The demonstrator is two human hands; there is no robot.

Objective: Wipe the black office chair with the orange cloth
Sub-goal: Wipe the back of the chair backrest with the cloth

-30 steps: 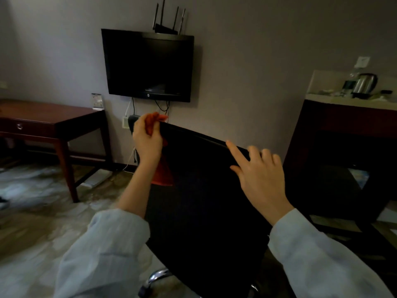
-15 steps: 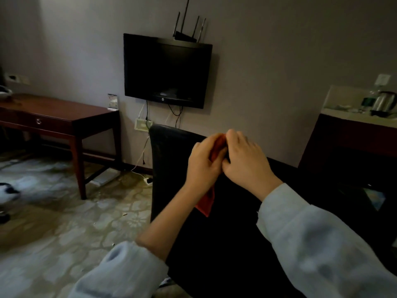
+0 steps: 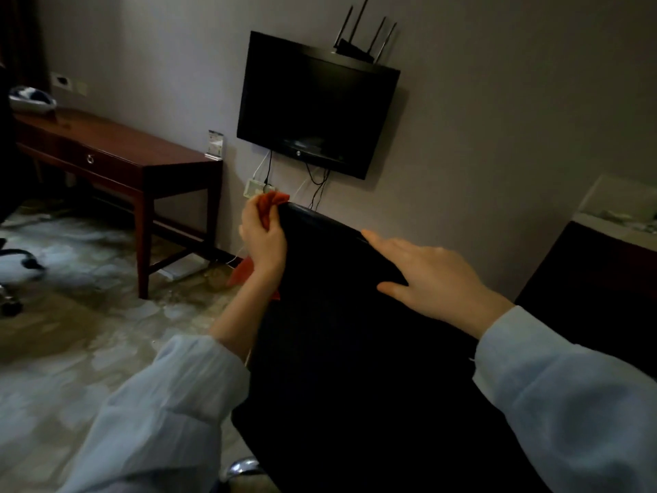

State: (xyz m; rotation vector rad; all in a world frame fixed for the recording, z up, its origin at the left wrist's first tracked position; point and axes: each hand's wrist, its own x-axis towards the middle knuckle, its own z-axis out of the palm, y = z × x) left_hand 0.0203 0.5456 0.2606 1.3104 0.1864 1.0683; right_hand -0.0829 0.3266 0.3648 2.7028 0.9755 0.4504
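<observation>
Chair [image 3: 355, 350]: black office chair, its backrest filling the lower middle of my view, with the top edge running from upper left down to the right.

Cloth [image 3: 270, 202]: orange, bunched at the backrest's top left corner. A tail of it hangs below the wrist, just beside the chair's left edge.

Left hand [image 3: 265, 240]: fingers curled round the cloth, gripping it at that corner.

Right hand [image 3: 437, 279]: fingers straight and spread, resting flat on the backrest's top edge, apart from the left hand and holding nothing.

Television [image 3: 316, 108]: dark screen, mounted on the wall behind the chair.

Router [image 3: 359, 51]: four antennas, sitting on top of the television.

Desk [image 3: 117, 147]: reddish wood, one drawer, against the wall at left.

Counter [image 3: 618, 222]: at the far right edge. I cannot make out what lies on it.
</observation>
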